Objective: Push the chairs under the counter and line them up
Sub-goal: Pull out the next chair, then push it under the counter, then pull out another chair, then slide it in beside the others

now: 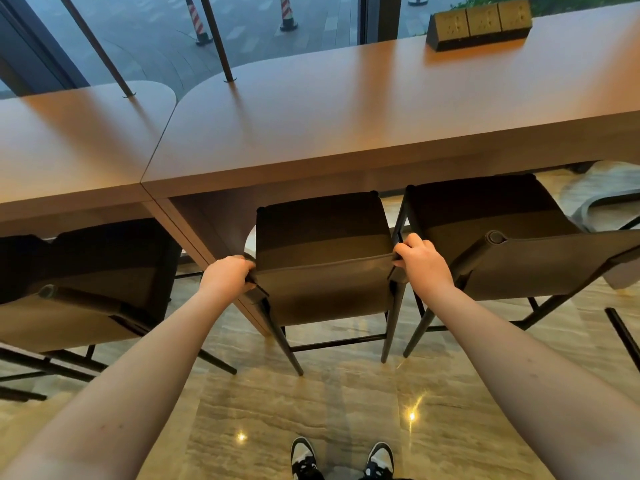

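Both hands on the middle chair here: the left hand is clamped round the left end of the backrest, the right hand wrapped round the right end, fingers curled over the top edge at both corners. Good place to take it, right where the fabric back meets the frame posts, so the push goes into something stiff rather than into soft upholstery.

The seat already reaches to the front edge of the tabletop, its far corners tucked into the shadow below, just right of the seam where the two slabs meet. The chair on the right stands just beside it, angled a little, its back swung out. The chair on the left sits under the other slab, past the support panel.

Thin dark metal legs, a tall stool build, and a polished stone floor. I'd judge it light to moderate in weight and likely to slide easily, though top-heavy enough to tip if shoved high and hard. An even push from both corners should keep it square. The left legs stand close to that support panel, so that's the spot to mind.
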Available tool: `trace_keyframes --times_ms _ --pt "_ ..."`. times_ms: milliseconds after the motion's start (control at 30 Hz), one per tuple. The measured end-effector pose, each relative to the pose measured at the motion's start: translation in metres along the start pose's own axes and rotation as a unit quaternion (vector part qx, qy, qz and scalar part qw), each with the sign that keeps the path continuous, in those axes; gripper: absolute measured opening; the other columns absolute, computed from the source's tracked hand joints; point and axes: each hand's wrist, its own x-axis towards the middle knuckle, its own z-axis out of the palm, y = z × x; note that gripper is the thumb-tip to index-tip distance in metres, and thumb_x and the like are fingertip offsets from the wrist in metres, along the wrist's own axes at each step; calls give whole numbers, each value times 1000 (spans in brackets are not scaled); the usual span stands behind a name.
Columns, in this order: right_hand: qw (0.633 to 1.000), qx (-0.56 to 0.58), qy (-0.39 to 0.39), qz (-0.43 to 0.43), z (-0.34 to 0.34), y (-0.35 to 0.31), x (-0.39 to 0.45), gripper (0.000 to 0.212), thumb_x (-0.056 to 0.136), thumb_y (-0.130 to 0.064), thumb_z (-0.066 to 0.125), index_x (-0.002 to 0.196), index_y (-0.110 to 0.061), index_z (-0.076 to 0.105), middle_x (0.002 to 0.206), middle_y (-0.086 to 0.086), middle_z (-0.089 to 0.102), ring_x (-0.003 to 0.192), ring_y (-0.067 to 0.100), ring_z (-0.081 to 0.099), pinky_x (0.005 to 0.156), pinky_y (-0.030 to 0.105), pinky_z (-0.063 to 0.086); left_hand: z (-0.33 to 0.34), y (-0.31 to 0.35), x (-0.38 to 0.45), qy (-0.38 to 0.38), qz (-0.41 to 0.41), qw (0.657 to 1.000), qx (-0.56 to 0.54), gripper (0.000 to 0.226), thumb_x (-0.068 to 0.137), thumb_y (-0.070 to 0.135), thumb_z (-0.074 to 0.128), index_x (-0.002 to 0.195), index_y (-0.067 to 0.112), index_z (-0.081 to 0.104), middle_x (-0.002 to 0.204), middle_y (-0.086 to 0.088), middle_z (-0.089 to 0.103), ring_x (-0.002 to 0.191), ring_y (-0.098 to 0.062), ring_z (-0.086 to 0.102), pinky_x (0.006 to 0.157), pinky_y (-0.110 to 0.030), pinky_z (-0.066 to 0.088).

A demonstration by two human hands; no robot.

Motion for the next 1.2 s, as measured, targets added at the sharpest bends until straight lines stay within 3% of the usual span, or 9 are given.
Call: trace_keyframes --times_ms 267,433,533,633,833,1067,1200 --pt "1000 2 -5 13 1 -2 2 30 93 -15 64 123 -14 59 126 8 51 112 27 50 85 35 54 5 -1 -1 3 -25 998 -50 28 93 32 69 118 20 68 110 0 65 98 -18 65 90 -36 57" --pt "999 -7 -22 26 1 -3 5 44 93 -31 65 133 -21 53 139 7 47 127 29 45 102 42 46 12 0 -6 73 -31 996 -43 54 88 56 66 134 28 57 121 3 64 105 -16 64 82 -36 60" --pt "999 16 -18 25 -2 -2 4 59 90 -53 60 140 -26 46 146 3 44 138 29 37 114 49 30 22 6 -13 124 -25 991 -39 71 89 66 57 147 29 43 139 0 56 126 -21 55 98 -42 52" --pt "998 60 28 15 -5 0 -3 62 91 -60 51 142 -26 44 147 2 45 142 26 33 118 49 24 26 18 -24 167 -22 984 -58 80 90 71 49 154 27 33 150 -1 47 138 -23 44 111 -47 38" --pt "974 218 68 6 -23 -12 -30 76 85 -73 34 146 -28 36 150 0 43 141 20 35 114 46 31 8 60 -47 259 56 951 -159 82 91 74 35 158 29 19 160 1 33 148 -20 28 117 -42 20" --pt "938 327 104 43 -44 -24 -80 72 88 -73 40 149 -39 22 156 -8 32 142 12 28 112 41 30 -16 107 -73 272 160 914 -254 78 89 80 27 156 44 8 162 11 24 147 -11 24 112 -35 9" --pt "922 352 147 69 -55 -23 -130 65 92 -68 40 149 -45 19 156 -15 28 134 -8 21 105 27 24 -22 131 -95 261 239 883 -308 69 91 74 29 152 57 0 163 14 19 140 5 12 114 -38 17"
